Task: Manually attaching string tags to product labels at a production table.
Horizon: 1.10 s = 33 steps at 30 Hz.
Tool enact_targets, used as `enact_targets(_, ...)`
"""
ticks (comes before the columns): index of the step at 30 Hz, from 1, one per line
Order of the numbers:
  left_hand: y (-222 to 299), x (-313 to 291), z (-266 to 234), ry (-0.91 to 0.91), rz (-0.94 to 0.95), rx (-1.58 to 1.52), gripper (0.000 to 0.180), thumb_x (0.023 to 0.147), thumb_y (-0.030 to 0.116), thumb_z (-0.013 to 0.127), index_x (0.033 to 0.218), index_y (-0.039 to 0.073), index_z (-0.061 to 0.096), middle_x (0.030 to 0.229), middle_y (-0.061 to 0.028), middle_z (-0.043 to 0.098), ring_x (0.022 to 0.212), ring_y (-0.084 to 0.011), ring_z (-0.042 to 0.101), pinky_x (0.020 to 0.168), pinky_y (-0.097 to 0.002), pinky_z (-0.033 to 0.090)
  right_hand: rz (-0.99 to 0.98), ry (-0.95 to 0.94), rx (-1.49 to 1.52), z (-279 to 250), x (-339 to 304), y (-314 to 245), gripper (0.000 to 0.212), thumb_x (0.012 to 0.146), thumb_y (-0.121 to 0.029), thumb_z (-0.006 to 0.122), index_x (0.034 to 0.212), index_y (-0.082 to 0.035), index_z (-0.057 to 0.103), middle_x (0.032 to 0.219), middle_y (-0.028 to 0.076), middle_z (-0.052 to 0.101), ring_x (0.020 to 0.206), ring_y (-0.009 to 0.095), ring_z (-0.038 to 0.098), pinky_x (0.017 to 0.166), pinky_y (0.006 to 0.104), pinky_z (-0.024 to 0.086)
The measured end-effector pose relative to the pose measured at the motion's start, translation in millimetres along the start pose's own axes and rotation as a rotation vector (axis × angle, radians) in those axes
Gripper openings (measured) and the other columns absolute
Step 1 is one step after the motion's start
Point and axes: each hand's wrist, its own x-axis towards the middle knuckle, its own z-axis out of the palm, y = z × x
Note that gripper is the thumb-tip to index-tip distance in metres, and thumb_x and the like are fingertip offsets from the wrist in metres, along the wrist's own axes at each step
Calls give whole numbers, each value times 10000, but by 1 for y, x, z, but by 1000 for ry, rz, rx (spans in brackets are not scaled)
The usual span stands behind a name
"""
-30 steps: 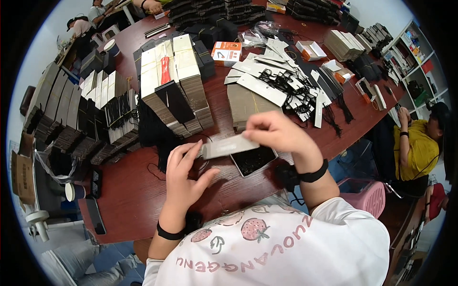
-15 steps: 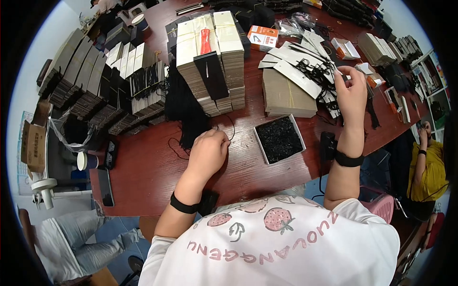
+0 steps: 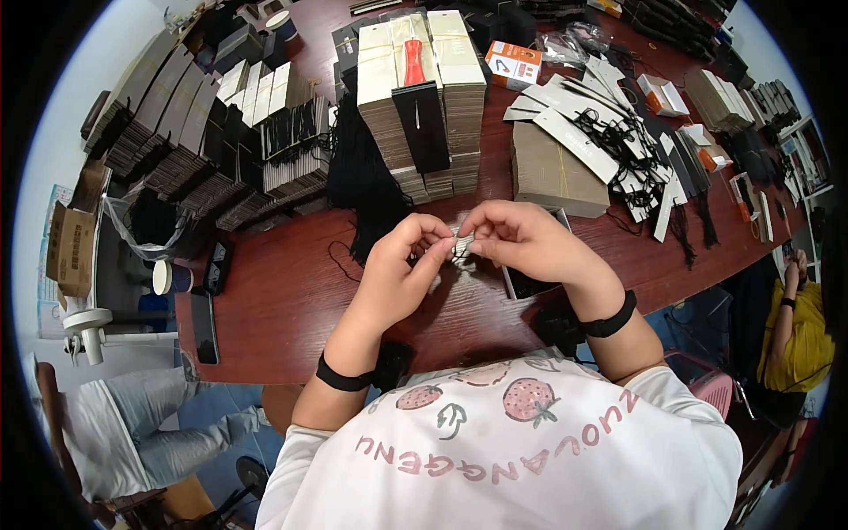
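Close together above the table, my left hand (image 3: 408,265) and my right hand (image 3: 530,243) meet with thumbs and forefingers pinched. A thin black cord (image 3: 463,257) shows just under the fingertips; its ends are hard to make out. Partly hidden below my right hand is a shallow white box (image 3: 511,284) of small black pieces. Behind my left hand hangs a thick bundle of black cords (image 3: 364,190). It lies against a tall stack of banded cream cards (image 3: 464,97). A red-handled tool (image 3: 413,64) and a black card (image 3: 421,128) rest on that stack.
A lower card stack (image 3: 556,168) bears loose white tags (image 3: 570,141) tangled with black strings. More banded stacks (image 3: 146,115) fill the left side. A phone (image 3: 204,329) and a paper cup (image 3: 168,277) are at the left edge. Another person (image 3: 799,336) sits at far right.
My right hand has come from the loose tags, leftward and nearer, to meet my left hand. My left hand has shifted slightly right and up. The whole view has shifted a little.
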Motion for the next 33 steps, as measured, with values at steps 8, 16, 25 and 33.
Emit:
enact_targets(8,-3,-5,-16,-101,-8,-757,83,909,103,561,956,45,525,744,-25,517,699,-108,505,691,-291,419,114,104,102,-27,-14,-17,102,885,-104,589,931,-16,610,695,-21,567,588,36,505,516,182,400)
enact_targets(16,-13,-14,-38,-338,98,-1335,160,800,48,602,936,123,641,779,22,609,737,-125,538,716,-292,409,-2,81,554,-49,-27,-8,140,886,-121,600,989,-34,563,632,29,550,485,63,442,450,185,338)
enact_targets(25,-28,-6,-29,-110,98,-1170,107,879,209,623,904,106,634,850,-11,611,870,-169,559,779,-326,437,-467,-197,1039,-57,-20,8,245,876,-2,520,1112,-68,532,1040,92,635,566,134,509,532,262,373)
enact_targets(33,-27,3,-24,193,99,-1363,219,963,247,478,938,66,599,1070,-71,574,1127,-224,506,1032,-378,388,-339,175,1006,-62,-16,28,298,861,13,548,1144,-78,562,1134,93,623,728,149,616,579,267,449)
